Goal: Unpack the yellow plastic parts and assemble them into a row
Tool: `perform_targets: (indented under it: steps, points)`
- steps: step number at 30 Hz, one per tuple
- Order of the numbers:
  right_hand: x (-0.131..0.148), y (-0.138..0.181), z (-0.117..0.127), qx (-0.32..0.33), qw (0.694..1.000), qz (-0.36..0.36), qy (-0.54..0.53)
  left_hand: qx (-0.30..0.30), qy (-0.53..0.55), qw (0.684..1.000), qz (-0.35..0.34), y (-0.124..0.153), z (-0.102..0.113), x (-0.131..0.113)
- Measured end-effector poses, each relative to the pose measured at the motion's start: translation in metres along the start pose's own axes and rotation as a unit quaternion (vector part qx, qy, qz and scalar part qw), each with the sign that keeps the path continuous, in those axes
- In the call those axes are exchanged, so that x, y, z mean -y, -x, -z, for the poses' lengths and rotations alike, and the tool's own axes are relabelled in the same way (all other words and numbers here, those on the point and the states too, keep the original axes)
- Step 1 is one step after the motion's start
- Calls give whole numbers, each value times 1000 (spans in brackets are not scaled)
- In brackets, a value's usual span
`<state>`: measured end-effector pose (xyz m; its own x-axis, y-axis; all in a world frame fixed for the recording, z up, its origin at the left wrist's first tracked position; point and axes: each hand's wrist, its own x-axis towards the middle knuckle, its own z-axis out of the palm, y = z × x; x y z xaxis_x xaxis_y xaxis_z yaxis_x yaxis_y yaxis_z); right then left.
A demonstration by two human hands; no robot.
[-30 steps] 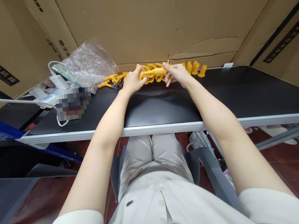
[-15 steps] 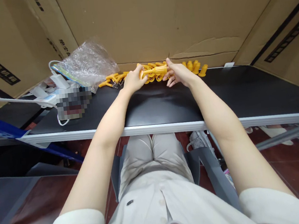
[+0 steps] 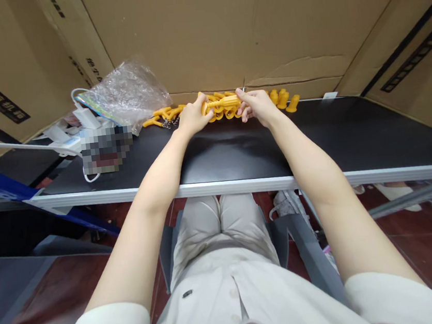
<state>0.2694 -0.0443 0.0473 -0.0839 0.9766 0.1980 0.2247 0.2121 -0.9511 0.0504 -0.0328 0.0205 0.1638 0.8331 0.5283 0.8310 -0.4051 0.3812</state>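
Note:
My left hand point(image 3: 194, 115) is closed around the left end of a yellow ribbed plastic piece point(image 3: 228, 101), held level just above the others. On its right end the thumb and fingers of my right hand point(image 3: 256, 106) are pinched together; the exact contact is partly hidden. Beneath and behind it lie several yellow round-ended pieces point(image 3: 219, 115). Left of my left hand are several yellow forked pieces point(image 3: 162, 113) with small twisted metal parts point(image 3: 166, 123). Several yellow bell-shaped pieces point(image 3: 282, 98) stand in a row to the right of my right hand.
Clear plastic bags point(image 3: 126, 94) lie at the back left, beside a white power strip point(image 3: 69, 145) with plugs and a cable. A blurred-out object point(image 3: 106, 149) sits there too. Cardboard walls point(image 3: 209, 32) close in the black table point(image 3: 353, 136). A pale edge strip point(image 3: 238, 186) runs along its front.
My right hand has moved slightly left, and its loosely spread fingers have closed at the right end of the ribbed piece. My left hand has kept its hold, nearly still.

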Motion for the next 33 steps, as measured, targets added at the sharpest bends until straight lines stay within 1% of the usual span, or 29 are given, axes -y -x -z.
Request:
perform_targets:
  steps: [5,12,15,17,19,22,25,28,31,33]
  points:
    - [-2,-3,-7,-23,999,-16,-34,0,-13,1000,-3,1,2,-3]
    - [1,2,-10,-29,997,-42,-65,23,-16,1000,9,4,7,-8]
    - [3,4,-12,-19,993,-62,-103,35,-17,999,10,6,9,-9]
    - [3,3,-12,-18,987,-73,-142,38,-1,999,-5,6,9,-9]
    - [3,0,-10,-39,980,-76,-178,33,28,999,-25,7,8,-8]
    - [0,-8,-2,-104,972,-65,-199,31,41,998,-26,5,5,-4]
    - [-8,-18,8,-172,970,-30,-168,54,6,998,-15,2,2,2]
    - [-21,-30,16,-230,967,14,-105,88,-33,995,-19,0,0,6]
    - [-32,-40,22,-263,963,56,-13,110,-46,992,-30,-1,-1,7]
    - [-36,-43,24,-270,956,96,63,116,-45,992,-37,-1,-2,6]
